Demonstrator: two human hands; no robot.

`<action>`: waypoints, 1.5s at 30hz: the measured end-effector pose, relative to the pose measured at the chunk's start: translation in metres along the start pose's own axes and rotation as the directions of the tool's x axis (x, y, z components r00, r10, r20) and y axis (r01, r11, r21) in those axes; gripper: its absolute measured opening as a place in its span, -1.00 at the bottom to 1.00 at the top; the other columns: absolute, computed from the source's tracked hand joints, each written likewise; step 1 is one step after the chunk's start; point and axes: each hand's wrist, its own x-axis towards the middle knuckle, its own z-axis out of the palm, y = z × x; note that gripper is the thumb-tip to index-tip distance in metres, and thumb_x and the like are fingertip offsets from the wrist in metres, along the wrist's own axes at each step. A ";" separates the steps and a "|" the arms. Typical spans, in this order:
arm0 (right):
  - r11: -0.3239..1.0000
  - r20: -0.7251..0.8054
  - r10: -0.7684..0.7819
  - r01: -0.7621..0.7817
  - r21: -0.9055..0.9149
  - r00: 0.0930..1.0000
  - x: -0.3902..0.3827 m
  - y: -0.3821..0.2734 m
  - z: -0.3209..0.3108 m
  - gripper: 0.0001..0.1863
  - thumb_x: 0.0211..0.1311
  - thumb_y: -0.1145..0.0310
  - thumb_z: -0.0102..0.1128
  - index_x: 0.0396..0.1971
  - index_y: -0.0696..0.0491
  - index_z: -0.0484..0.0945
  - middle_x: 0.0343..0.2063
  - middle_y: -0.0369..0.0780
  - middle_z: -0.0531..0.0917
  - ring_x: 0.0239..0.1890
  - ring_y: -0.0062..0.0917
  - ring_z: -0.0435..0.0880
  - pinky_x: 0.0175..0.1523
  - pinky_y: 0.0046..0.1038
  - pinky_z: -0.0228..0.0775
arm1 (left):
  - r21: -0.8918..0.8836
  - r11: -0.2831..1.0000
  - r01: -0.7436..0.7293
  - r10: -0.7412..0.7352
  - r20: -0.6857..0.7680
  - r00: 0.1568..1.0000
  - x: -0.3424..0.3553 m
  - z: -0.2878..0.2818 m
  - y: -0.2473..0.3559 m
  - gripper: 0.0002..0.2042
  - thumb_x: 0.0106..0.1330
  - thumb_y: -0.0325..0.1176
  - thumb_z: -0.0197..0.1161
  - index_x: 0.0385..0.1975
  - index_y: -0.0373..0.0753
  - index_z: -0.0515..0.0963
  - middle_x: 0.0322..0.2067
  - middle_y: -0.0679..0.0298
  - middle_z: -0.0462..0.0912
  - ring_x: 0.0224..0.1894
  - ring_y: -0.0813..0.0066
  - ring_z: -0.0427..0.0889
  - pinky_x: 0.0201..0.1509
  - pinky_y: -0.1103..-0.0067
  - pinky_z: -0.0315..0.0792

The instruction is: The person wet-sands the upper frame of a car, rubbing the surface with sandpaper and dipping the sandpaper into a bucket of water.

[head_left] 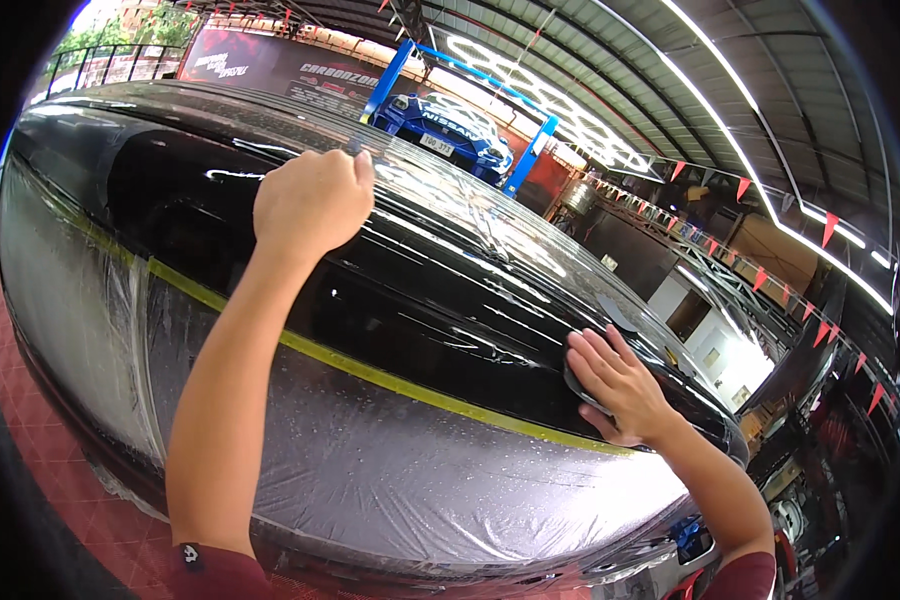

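Observation:
My left hand (312,205) is closed in a fist over the black car roof (410,290), its thumb along the top. Whatever its fingers may hold is hidden. Farther right, my right hand (620,388) lies with fingers extended and close together, pressing a thin dark grey pad (576,388) against the roof's glossy side edge. Most of that pad is covered by the palm. Just beyond the right fingertips, a dark grey curved piece (618,315) rests on the roof. The black surface looks wet and streaked with reflections.
Yellow-green masking tape (370,372) runs below the roof edge, above clear plastic sheeting (370,470) dotted with droplets over the car's side. Red floor tiles (70,490) show at lower left. Behind stands a blue car (445,130) by a blue lift (388,80).

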 end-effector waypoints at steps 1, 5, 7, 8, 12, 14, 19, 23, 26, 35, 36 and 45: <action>0.999 0.018 0.002 -0.002 -0.037 1.000 -0.004 0.003 0.001 -0.04 0.25 0.15 0.36 0.60 0.11 0.13 0.63 -0.07 0.14 0.65 -0.13 0.13 0.70 0.05 -0.15 | -0.009 1.000 0.001 -0.001 -0.005 1.000 0.001 0.000 0.002 -0.42 0.64 -0.02 -0.09 -0.39 -0.31 0.77 -0.39 -0.14 0.77 -0.23 -0.20 0.78 -0.01 0.04 0.63; 0.997 -0.051 -0.075 0.077 0.023 0.996 0.114 -0.037 -0.025 -0.03 0.26 0.13 0.34 0.60 0.11 0.12 0.64 -0.09 0.13 0.65 -0.13 0.14 0.70 0.05 -0.17 | -0.033 0.999 0.013 -0.013 0.014 1.000 0.006 0.000 -0.004 -0.42 0.64 -0.03 -0.11 -0.38 -0.30 0.77 -0.37 -0.14 0.77 -0.22 -0.19 0.78 0.01 0.04 0.62; 0.989 -0.095 -0.132 0.138 0.055 0.987 0.140 -0.047 -0.026 0.00 0.26 0.11 0.37 0.62 0.10 0.08 0.65 -0.11 0.10 0.66 -0.15 0.11 0.71 0.05 -0.17 | -0.047 0.999 0.022 -0.023 -0.009 1.000 0.004 0.000 -0.009 -0.42 0.64 -0.03 -0.11 -0.38 -0.29 0.77 -0.36 -0.13 0.77 -0.21 -0.19 0.78 0.02 0.05 0.62; 0.987 -0.092 -0.145 0.151 0.062 0.985 0.135 -0.047 -0.021 0.00 0.26 0.11 0.37 0.62 0.10 0.08 0.65 -0.11 0.10 0.66 -0.15 0.11 0.71 0.05 -0.17 | -0.052 0.998 0.022 -0.023 -0.026 0.999 0.002 0.001 -0.014 -0.42 0.64 -0.03 -0.12 -0.37 -0.29 0.78 -0.36 -0.12 0.78 -0.21 -0.18 0.79 0.03 0.06 0.62; 0.996 0.019 0.006 -0.007 0.086 1.000 0.050 -0.015 -0.015 0.04 0.20 0.25 0.40 0.63 0.13 0.05 0.63 -0.01 0.14 0.67 -0.14 0.10 0.71 0.06 -0.19 | -0.068 0.998 0.001 -0.002 -0.017 1.000 -0.002 -0.002 -0.008 -0.39 0.65 -0.04 -0.14 -0.43 -0.34 0.76 -0.38 -0.15 0.78 -0.26 -0.19 0.80 0.00 0.06 0.65; 1.000 0.027 -0.003 0.003 0.001 1.000 0.044 -0.011 -0.018 0.05 0.19 0.22 0.42 0.62 0.16 0.06 0.62 0.01 0.15 0.66 -0.15 0.12 0.70 0.08 -0.16 | -0.093 0.996 -0.005 0.003 -0.022 1.000 0.002 -0.004 0.002 -0.38 0.65 -0.05 -0.14 -0.46 -0.35 0.76 -0.40 -0.16 0.77 -0.29 -0.19 0.80 -0.02 0.05 0.66; 0.988 -0.187 -0.119 0.135 0.076 0.975 0.184 -0.069 -0.029 -0.02 0.29 0.17 0.37 0.60 0.18 0.07 0.62 -0.01 0.15 0.66 -0.12 0.11 0.69 0.06 -0.10 | -0.120 0.993 -0.009 0.009 -0.001 1.000 0.004 -0.003 -0.013 -0.37 0.63 0.00 -0.18 -0.35 -0.35 0.77 -0.28 -0.20 0.77 -0.13 -0.25 0.77 0.11 0.03 0.60; 0.992 -0.109 0.010 0.004 0.129 0.994 0.132 -0.056 -0.014 -0.10 0.39 0.17 0.30 0.62 0.11 0.09 0.63 -0.04 0.14 0.66 -0.17 0.11 0.68 0.05 -0.04 | -0.098 0.995 0.007 -0.004 0.030 1.000 -0.001 -0.002 -0.018 -0.38 0.65 -0.01 -0.18 -0.36 -0.33 0.76 -0.30 -0.16 0.78 -0.16 -0.21 0.77 0.07 0.05 0.61; 0.949 -0.084 0.201 -0.172 0.266 0.976 0.010 -0.013 0.003 -0.02 0.22 0.39 0.33 0.64 0.09 0.08 0.57 0.03 0.26 0.62 -0.07 0.22 0.69 0.04 -0.12 | -0.071 0.997 0.015 -0.012 0.033 0.999 -0.004 -0.007 -0.009 -0.38 0.66 -0.02 -0.17 -0.40 -0.34 0.75 -0.35 -0.13 0.78 -0.21 -0.18 0.78 0.02 0.08 0.63; 0.971 -0.328 0.017 0.062 0.230 0.944 0.181 -0.063 -0.026 -0.23 0.47 0.29 0.26 0.54 0.19 0.14 0.54 0.04 0.28 0.54 -0.04 0.34 0.63 -0.03 0.16 | -0.070 0.997 -0.012 0.014 0.023 1.000 0.003 -0.002 -0.009 -0.39 0.65 0.02 -0.19 -0.29 -0.30 0.76 -0.27 -0.14 0.78 -0.12 -0.23 0.75 0.09 0.03 0.57; 0.972 -0.363 0.015 0.072 0.225 0.932 0.181 -0.062 -0.024 -0.28 0.49 0.21 0.24 0.49 0.22 0.22 0.47 0.04 0.39 0.50 -0.08 0.40 0.60 -0.03 0.21 | -0.073 0.997 -0.018 0.019 0.013 1.000 0.003 -0.004 -0.010 -0.39 0.66 0.01 -0.20 -0.30 -0.29 0.76 -0.28 -0.14 0.78 -0.13 -0.22 0.75 0.09 0.02 0.57; 0.914 -0.104 0.311 -0.267 0.306 0.945 -0.003 0.010 0.003 -0.25 0.42 0.36 0.28 0.53 0.16 0.21 0.46 0.09 0.40 0.53 -0.03 0.36 0.63 0.00 0.11 | 0.002 1.000 0.028 -0.028 0.015 1.000 -0.001 -0.007 0.012 -0.37 0.66 0.00 -0.21 -0.36 -0.32 0.75 -0.32 -0.15 0.76 -0.16 -0.25 0.75 0.08 0.00 0.57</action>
